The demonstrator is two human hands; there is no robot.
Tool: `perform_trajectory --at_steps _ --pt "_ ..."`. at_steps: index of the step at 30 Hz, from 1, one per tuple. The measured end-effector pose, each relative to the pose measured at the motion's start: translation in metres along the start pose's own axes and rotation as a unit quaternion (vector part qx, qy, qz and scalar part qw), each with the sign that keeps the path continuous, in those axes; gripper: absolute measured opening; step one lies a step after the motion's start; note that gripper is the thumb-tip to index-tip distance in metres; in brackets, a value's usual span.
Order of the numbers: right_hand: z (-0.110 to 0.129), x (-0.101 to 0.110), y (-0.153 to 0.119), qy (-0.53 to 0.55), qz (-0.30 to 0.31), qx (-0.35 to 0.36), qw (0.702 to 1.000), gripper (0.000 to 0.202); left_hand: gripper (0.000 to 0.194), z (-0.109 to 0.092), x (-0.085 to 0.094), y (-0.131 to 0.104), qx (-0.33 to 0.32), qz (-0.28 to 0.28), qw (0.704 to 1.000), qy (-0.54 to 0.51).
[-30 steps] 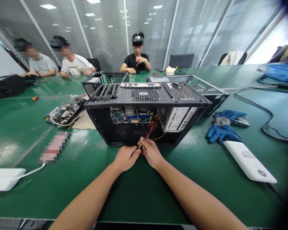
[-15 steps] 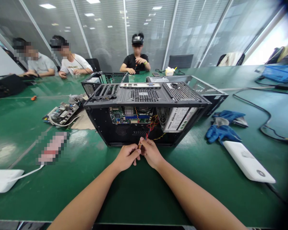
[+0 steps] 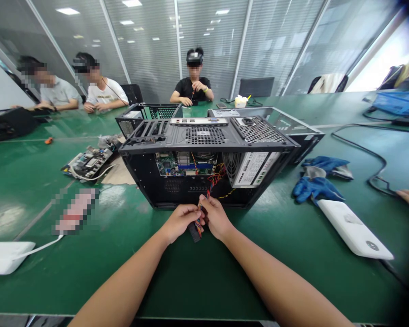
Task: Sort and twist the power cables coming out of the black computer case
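Blind-covered glass walls (image 3: pixel 211 32) stand behind a long, glossy green table (image 3: pixel 197 286) in the head view. Left hand (image 3: pixel 181 222) and right hand (image 3: pixel 217 218) meet at the near lower edge of an open-sided black metal computer case (image 3: pixel 176 137), their thumbs and forefingers closed around a multicoloured bundle of thin wires (image 3: pixel 199 228); how the lower fingers curl is partly hidden. Below the pinch, a long black plastic connector (image 3: pixel 194 233) hangs at the bundle's end, outside the case. Inside the case sit a green circuit board (image 3: pixel 168 164) and, to its right, a boxy power supply with a white label (image 3: pixel 254 170), red and yellow wires trailing nearby.
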State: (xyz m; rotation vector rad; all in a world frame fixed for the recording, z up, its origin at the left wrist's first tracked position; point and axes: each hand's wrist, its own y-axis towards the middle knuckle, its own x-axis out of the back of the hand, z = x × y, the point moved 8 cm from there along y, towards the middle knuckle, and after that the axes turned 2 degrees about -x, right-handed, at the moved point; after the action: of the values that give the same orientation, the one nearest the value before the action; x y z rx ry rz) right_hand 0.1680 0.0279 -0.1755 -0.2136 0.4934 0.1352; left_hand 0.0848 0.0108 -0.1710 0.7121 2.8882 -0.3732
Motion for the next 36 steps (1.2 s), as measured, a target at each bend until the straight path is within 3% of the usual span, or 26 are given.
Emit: perform_trajectory --at_steps 6,13,27,36 --pt "0.001 0.007 0.002 -0.016 -0.026 0.027 0.999 0.043 0.036 0.0 0.008 0.002 -0.025 -0.027 0.994 0.102" --pt "0.002 0.011 0.004 0.022 -0.035 0.027 0.999 0.041 0.029 -0.003 0.015 -0.002 -0.036 -0.045 0.967 0.248" --pt "0.002 0.01 0.002 -0.017 -0.032 0.027 0.999 0.042 0.041 0.002 0.016 0.001 -0.014 -0.026 0.97 0.24" --pt "-0.003 0.012 0.005 -0.007 -0.041 0.027 0.999 0.04 0.031 -0.02 0.009 -0.007 -0.05 -0.063 0.929 0.361"
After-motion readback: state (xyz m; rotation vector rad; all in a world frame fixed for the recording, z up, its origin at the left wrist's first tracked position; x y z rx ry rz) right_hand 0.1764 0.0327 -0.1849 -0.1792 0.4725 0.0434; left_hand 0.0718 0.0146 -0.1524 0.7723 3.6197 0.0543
